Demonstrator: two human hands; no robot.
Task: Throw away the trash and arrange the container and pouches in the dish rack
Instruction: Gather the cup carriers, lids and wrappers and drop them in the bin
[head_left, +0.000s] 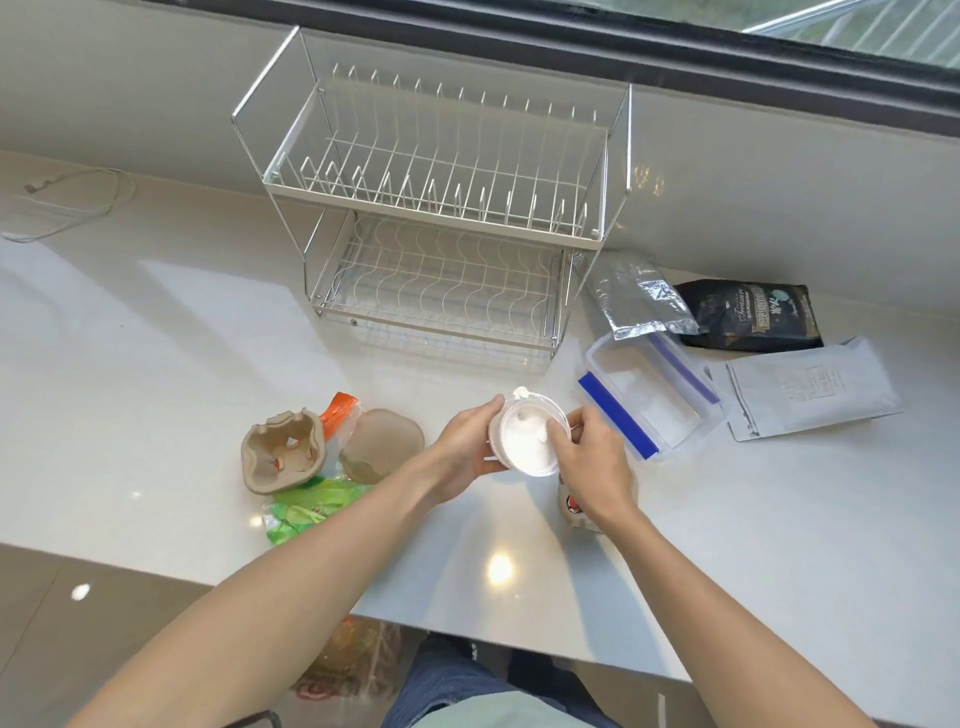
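A paper cup with a white lid (524, 441) is held above the counter between both hands. My left hand (465, 449) wraps its side and my right hand (592, 462) grips the lid's right rim. A second cup (571, 512) stands mostly hidden under my right wrist. Left of the hands lie two cardboard cup carriers (283, 457), an orange wrapper (340, 408) and a green plastic bag (311, 509). An empty two-tier wire dish rack (441, 223) stands behind. To the right are a clear container with blue clips (647, 400), a silver pouch (636, 296), a black pouch (753, 314) and a white pouch (810, 389).
The white countertop (130, 364) meets a wall and dark window frame at the back. A white cable (67, 202) lies at the far left. A bag (348, 660) sits on the floor below the counter's front edge, next to my legs.
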